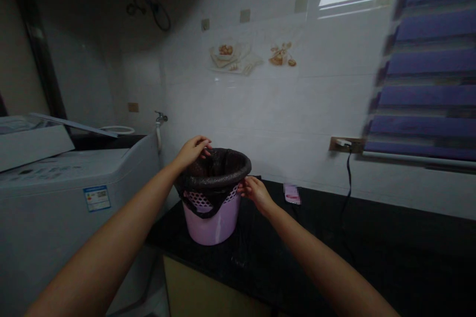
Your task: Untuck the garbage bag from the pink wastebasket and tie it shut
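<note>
My left hand [194, 150] is at the rim of the upright pink bin [213, 225], my right [257, 194] beside its lined edge; I can't tell whether either pinches the black bag [241, 171]. A lopsided tug could slip the bag's rolled edge or tip the bin. It stands on the dark bench [316, 228], near a washing machine [122, 173] and against a tiled wall [241, 109].

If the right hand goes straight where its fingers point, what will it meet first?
Probably the pink bin, at its perforated side below the black liner; whether the right hand touches it is unclear.
</note>
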{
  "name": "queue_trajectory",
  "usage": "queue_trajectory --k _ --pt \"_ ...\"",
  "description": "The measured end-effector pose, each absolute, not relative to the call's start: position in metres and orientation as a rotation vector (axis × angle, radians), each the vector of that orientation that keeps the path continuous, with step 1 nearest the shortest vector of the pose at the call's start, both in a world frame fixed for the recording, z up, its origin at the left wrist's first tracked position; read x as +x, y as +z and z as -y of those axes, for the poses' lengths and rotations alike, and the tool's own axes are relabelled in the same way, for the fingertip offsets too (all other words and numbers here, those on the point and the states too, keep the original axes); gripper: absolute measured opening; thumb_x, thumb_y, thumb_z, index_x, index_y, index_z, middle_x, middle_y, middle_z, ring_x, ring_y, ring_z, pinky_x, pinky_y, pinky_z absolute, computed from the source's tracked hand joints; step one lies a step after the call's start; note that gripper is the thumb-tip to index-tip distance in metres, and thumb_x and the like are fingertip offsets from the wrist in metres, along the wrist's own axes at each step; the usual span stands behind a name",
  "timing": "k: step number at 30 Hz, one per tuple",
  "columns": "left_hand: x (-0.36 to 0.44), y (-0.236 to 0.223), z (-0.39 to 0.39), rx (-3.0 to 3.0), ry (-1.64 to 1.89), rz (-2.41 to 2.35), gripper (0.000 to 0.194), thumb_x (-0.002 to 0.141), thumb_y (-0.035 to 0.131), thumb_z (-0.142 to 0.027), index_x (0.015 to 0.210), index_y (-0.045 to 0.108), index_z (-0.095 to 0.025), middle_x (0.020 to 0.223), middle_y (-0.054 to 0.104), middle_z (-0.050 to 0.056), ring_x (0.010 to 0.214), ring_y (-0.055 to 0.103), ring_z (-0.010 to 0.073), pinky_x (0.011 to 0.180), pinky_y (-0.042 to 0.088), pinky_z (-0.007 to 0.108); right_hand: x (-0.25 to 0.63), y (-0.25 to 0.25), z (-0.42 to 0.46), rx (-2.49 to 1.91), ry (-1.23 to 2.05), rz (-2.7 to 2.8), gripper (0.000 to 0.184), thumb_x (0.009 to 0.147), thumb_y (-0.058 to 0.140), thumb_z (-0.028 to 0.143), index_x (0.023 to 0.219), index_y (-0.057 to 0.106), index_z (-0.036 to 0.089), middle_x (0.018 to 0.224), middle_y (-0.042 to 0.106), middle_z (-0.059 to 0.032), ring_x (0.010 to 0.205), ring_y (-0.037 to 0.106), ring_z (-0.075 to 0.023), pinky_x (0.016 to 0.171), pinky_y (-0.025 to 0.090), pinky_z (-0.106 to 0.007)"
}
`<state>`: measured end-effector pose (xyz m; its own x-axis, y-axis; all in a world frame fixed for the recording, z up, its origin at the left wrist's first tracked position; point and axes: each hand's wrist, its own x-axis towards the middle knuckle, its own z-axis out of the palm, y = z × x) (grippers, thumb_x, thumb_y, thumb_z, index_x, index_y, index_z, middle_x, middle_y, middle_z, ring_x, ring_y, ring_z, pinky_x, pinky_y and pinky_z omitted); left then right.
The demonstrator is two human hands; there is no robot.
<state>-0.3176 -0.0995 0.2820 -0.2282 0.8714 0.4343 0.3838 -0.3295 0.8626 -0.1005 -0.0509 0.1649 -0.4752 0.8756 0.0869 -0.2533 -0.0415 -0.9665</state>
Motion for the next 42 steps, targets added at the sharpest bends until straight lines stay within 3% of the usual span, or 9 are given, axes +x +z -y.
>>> queue_trajectory --k 10,15,19,26,42 --pt "-0.355 0.284 0.110 1.509 1.641 -1.616 0.024 0.077 0.048 -0.031 0.090 0.052 -0.011 0.085 0.060 0.006 0.059 0.056 0.0073 0.052 0.043 0.017 -0.101 0.168 0.054 -0.615 1.688 1.269 0.040 0.055 0.060 0.037 0.081 0.043 0.012 0.075 0.053 -0.0011 0.063 0.054 -0.0084 0.054 0.038 -0.016" --pt "-0.376 0.280 0.114 1.444 1.700 -1.679 0.022 0.074 0.050 -0.030 0.086 0.053 -0.011 0.079 0.060 0.005 0.062 0.055 0.0080 0.056 0.043 0.018 -0.102 0.173 0.054 -0.657 1.737 1.163 0.034 0.067 0.050 0.042 0.082 0.043 0.012 0.072 0.053 -0.0022 0.060 0.053 -0.0078 0.055 0.038 -0.017" --pt "-0.393 0.275 0.116 1.382 1.749 -1.762 0.020 0.072 0.049 -0.027 0.085 0.054 -0.012 0.076 0.060 0.004 0.065 0.054 0.0087 0.060 0.042 0.018 -0.107 0.172 0.050 -0.721 1.690 1.159 0.044 0.070 0.055 0.053 0.082 0.044 0.012 0.069 0.053 -0.0027 0.056 0.051 -0.0062 0.053 0.035 -0.017" --pt "-0.419 0.266 0.120 1.247 1.787 -1.895 0.021 0.070 0.049 -0.025 0.085 0.057 -0.012 0.084 0.064 0.006 0.071 0.055 0.0097 0.064 0.039 0.018 -0.110 0.169 0.051 -0.684 1.645 1.209 0.068 0.045 0.070 0.065 0.080 0.045 0.012 0.066 0.051 -0.0008 0.055 0.049 -0.0064 0.050 0.033 -0.017" --pt "-0.434 0.235 0.114 1.021 1.652 -1.890 0.028 0.067 0.053 -0.025 0.092 0.054 -0.013 0.104 0.060 0.010 0.072 0.055 0.0084 0.062 0.043 0.018 -0.107 0.176 0.058 -0.713 1.611 1.105 0.069 0.042 0.077 0.055 0.081 0.037 0.014 0.062 0.045 0.0033 0.052 0.045 -0.0028 0.050 0.030 -0.016"
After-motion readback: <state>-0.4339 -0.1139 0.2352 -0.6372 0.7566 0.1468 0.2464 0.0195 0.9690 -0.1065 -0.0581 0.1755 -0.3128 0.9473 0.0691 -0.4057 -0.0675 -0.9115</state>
